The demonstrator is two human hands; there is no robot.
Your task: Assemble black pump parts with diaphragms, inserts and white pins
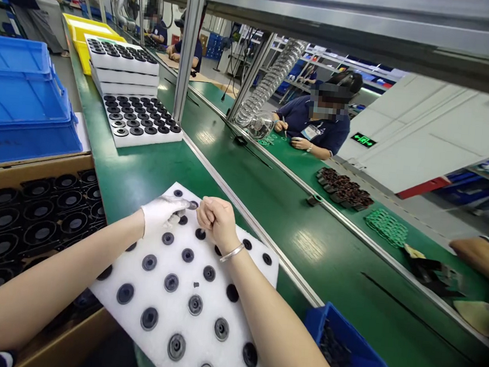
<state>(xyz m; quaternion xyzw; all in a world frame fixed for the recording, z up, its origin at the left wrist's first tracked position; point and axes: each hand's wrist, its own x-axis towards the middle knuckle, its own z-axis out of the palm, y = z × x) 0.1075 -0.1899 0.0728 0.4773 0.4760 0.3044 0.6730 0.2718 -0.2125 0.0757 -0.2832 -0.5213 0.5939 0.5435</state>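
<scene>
Over the far end of a white foam tray (182, 306) my two hands almost meet. A white glove covers my left hand (165, 214), its fingers pinched together beside a dark spot that may be a small part or the tray. My right hand (216, 218) is bare, with a silver bracelet at the wrist; its fingers are curled in tightly, and what they hold, if anything, is hidden. Rows of round black parts (171, 283) sit in the tray's holes. A small dark scrap (195, 285) lies on the foam between them.
Blue bins (24, 101) and a cardboard box (48, 175) of black ring parts stand left. Beyond are stacked foam trays (123, 78) and a yellow bin (80, 35). A blue bin (349, 352) stands right. Across the green bench (245, 169), a co-worker (318, 121) handles green pieces.
</scene>
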